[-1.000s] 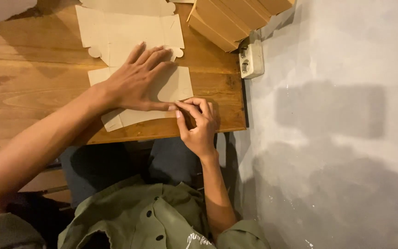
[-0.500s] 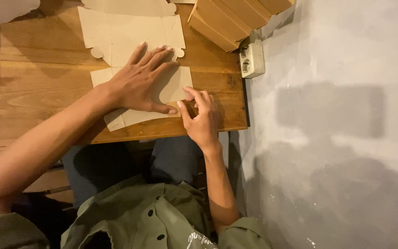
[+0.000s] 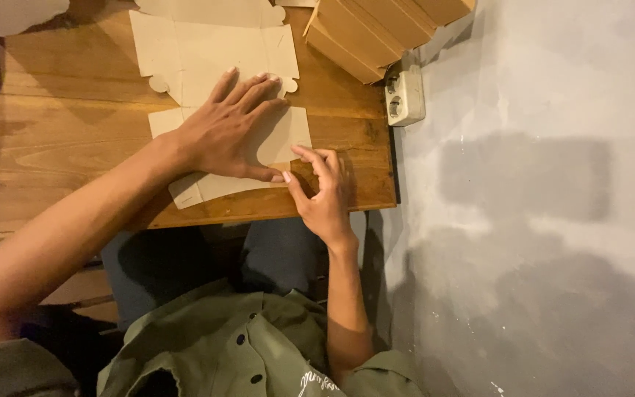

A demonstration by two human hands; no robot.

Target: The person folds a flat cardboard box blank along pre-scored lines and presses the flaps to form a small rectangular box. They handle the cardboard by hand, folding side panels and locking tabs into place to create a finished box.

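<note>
Your left hand (image 3: 225,132) lies flat, fingers spread, pinning the card blank (image 3: 288,136) on the worktop (image 3: 53,140); right hand (image 3: 325,192), fingers loosely curled, touches its near-right corner.

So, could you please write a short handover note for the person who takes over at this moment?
Left hand: open, pressed flat on the cardboard blank near the table's front edge.
Right hand: fingertips at the blank's right corner, on a fold there; grip unclear.
Second flat blank lies further back on the wooden table; stack of flat cardboard at the far right corner.
Done: blank laid out and held down.
Left: it is flat, not formed; the second blank is untouched.
</note>
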